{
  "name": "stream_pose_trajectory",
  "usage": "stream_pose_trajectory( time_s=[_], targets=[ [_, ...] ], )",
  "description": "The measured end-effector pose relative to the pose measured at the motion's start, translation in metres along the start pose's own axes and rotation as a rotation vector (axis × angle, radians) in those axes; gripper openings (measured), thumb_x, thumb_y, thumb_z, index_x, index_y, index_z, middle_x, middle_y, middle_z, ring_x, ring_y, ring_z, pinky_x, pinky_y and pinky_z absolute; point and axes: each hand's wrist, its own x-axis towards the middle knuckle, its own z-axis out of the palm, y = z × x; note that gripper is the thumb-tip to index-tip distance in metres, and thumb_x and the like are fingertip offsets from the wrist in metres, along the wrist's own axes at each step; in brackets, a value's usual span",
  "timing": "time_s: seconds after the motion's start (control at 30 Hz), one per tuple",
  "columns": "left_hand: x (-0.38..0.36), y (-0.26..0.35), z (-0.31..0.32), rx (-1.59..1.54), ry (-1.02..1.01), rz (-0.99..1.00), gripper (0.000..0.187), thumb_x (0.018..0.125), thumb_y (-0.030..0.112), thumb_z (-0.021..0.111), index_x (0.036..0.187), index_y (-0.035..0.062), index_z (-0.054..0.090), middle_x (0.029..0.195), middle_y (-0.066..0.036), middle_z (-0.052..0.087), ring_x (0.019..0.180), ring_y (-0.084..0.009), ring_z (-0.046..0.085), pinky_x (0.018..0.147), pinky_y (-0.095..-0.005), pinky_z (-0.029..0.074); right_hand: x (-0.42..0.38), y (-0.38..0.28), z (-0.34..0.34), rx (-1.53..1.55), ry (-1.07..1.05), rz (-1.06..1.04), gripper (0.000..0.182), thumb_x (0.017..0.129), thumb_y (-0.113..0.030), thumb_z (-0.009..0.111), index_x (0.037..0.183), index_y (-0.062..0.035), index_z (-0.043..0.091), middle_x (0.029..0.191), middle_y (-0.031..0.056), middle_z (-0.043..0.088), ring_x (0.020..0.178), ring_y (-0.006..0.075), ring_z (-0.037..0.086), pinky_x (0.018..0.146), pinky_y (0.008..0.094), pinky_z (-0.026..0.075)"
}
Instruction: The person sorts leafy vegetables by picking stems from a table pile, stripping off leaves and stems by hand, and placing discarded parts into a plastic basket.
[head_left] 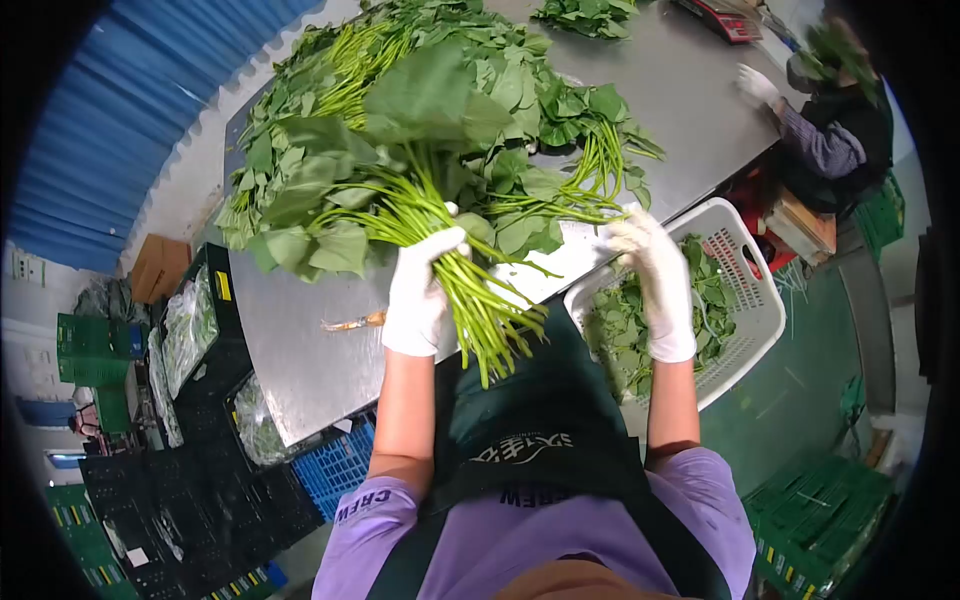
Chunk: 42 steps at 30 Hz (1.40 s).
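My left hand [418, 290], in a white glove, is closed around a thick bunch of leafy greens [470, 290]. The cut stem ends point down toward my apron, and the broad leaves fan out over the table. My right hand [655, 285], also gloved, has its fingers drawn together at the stem ends of some loose greens [600, 165] by the table's edge; its fingertips partly hide the contact. Behind the bunch spreads a large heap of the same greens [340, 80]. Near my left wrist lies a slim tool with an orange-brown end [365, 321].
A white plastic basket [755, 305] with loose leaves stands below my right forearm, against the metal table [290, 345]. Across the table a person [835, 130] in white gloves handles greens near a red scale [725, 18]. Dark crates [215, 290] with bagged greens stand left.
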Motion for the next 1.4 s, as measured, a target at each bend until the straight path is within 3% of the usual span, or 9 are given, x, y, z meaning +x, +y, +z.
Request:
stream_pose_trajectory(
  time_s=[0.1,0.23,0.4,0.43,0.53,0.67,0.8,1.0,1.4],
  targets=[
    [-0.021,-0.006,0.03,0.024,-0.056,-0.104,0.036,0.072,-0.003,0.062,0.107,-0.0028,0.054,0.081,-0.008,0.061,0.064,-0.0147,0.058,0.059,-0.025,0.049,-0.013,-0.01,0.049,-0.187,-0.375,0.081,0.032,0.084,-0.014,0.059,0.111,0.0037,0.06,0.099,0.0082,0.064,0.084,0.0105,0.059,0.074,0.0231,0.046],
    [-0.026,-0.021,0.039,0.136,-0.077,-0.038,0.021,0.07,-0.004,0.066,0.091,-0.0026,0.061,0.077,-0.008,0.063,0.061,-0.0142,0.059,0.056,-0.0242,0.05,-0.007,0.011,0.078,-0.564,-0.454,-0.303,0.014,0.078,-0.011,0.065,0.085,0.0016,0.066,0.075,0.0025,0.063,0.062,0.0075,0.053,0.055,0.0246,0.041],
    [-0.021,-0.012,0.034,0.144,0.105,0.113,0.017,0.07,-0.005,0.066,0.086,-0.0045,0.062,0.075,-0.009,0.064,0.059,-0.014,0.058,0.056,-0.0251,0.049,-0.014,0.0,0.072,-0.296,-0.085,-0.115,0.012,0.081,-0.009,0.059,0.074,-0.0013,0.066,0.065,0.0024,0.058,0.056,0.0098,0.051,0.052,0.0224,0.039],
    [-0.018,-0.008,0.025,0.081,0.103,0.118,0.027,0.071,-0.004,0.065,0.096,-0.0035,0.057,0.079,-0.011,0.064,0.06,-0.0151,0.058,0.056,-0.0265,0.049,-0.009,0.004,0.054,-0.224,0.007,-0.395,0.015,0.085,-0.007,0.054,0.079,-0.0027,0.067,0.073,0.0034,0.06,0.063,0.0097,0.054,0.054,0.0216,0.041],
    [-0.021,0.008,0.009,-0.054,0.089,0.03,0.039,0.072,-0.004,0.063,0.109,-0.0011,0.049,0.087,-0.013,0.063,0.062,-0.0169,0.059,0.059,-0.0283,0.05,0.021,0.015,-0.029,0.755,0.171,-0.116,0.035,0.094,-0.025,0.05,0.113,0.0035,0.051,0.096,0.0099,0.062,0.085,0.0142,0.058,0.073,0.0236,0.048],
    [-0.011,0.006,-0.011,-0.001,0.03,-0.081,0.036,0.072,-0.004,0.063,0.107,-0.0004,0.053,0.085,-0.012,0.064,0.069,-0.0185,0.06,0.064,-0.0281,0.051,0.034,0.018,-0.028,-0.315,0.192,-0.07,0.04,0.088,-0.02,0.058,0.121,-0.0001,0.052,0.104,0.0134,0.062,0.082,0.0156,0.061,0.076,0.0227,0.046],
    [-0.027,0.011,0.001,0.04,-0.057,-0.08,0.031,0.075,0.0,0.062,0.105,-0.0027,0.056,0.086,-0.011,0.065,0.078,-0.022,0.062,0.072,-0.0297,0.051,0.068,0.034,-0.032,-1.525,0.086,-0.75,0.028,0.074,-0.013,0.062,0.102,-0.0118,0.063,0.098,0.0036,0.063,0.091,0.0235,0.057,0.076,0.0361,0.043],
    [-0.021,0.011,-0.025,-0.111,0.144,0.004,0.025,0.077,-0.004,0.06,0.102,-0.0032,0.055,0.081,-0.013,0.063,0.076,-0.022,0.063,0.069,-0.0308,0.054,0.11,0.053,-0.031,-1.701,-0.156,-0.583,0.02,0.073,-0.017,0.061,0.092,-0.0124,0.066,0.083,0.0064,0.061,0.085,0.0244,0.055,0.073,0.0361,0.04],
    [-0.014,0.012,-0.035,-0.233,0.081,0.015,0.022,0.08,0.003,0.06,0.102,0.0002,0.056,0.079,-0.009,0.062,0.08,-0.0245,0.06,0.077,-0.0316,0.05,0.096,-0.009,0.021,-0.844,0.239,-0.907,0.015,0.064,-0.005,0.072,0.078,-0.0082,0.068,0.073,0.0042,0.056,0.073,0.0189,0.053,0.065,0.0296,0.044]
  ],
)
